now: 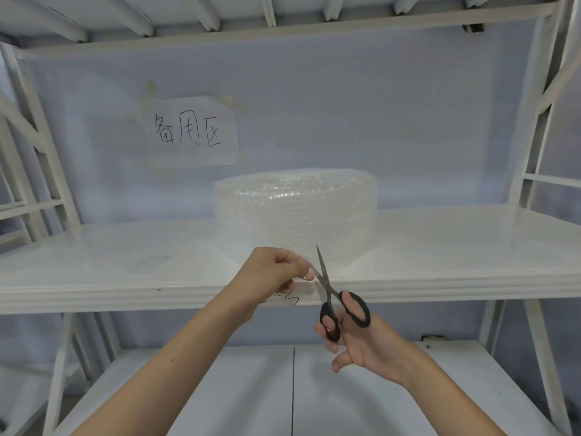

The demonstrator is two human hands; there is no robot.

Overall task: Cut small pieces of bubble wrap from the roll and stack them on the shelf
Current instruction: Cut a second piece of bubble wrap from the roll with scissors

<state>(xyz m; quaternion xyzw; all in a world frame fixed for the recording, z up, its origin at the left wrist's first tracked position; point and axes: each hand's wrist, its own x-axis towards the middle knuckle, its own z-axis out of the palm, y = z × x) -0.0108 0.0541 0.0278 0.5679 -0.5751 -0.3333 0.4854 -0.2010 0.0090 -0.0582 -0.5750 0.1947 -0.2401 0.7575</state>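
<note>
A wide roll of clear bubble wrap (295,212) stands on end in the middle of the white shelf (456,247). My left hand (270,275) pinches the loose end of the wrap at the shelf's front edge. My right hand (361,344) holds black-handled scissors (333,297) just right of it. The blades point up and slightly left, and they meet the wrap beside my left fingertips. The wrap between my fingers is almost transparent and hard to make out.
A paper sign with handwritten characters (191,132) is taped to the back wall. White metal uprights (534,127) frame the rack on both sides. A lower white shelf (220,391) lies beneath my forearms, with a dark seam line down its middle.
</note>
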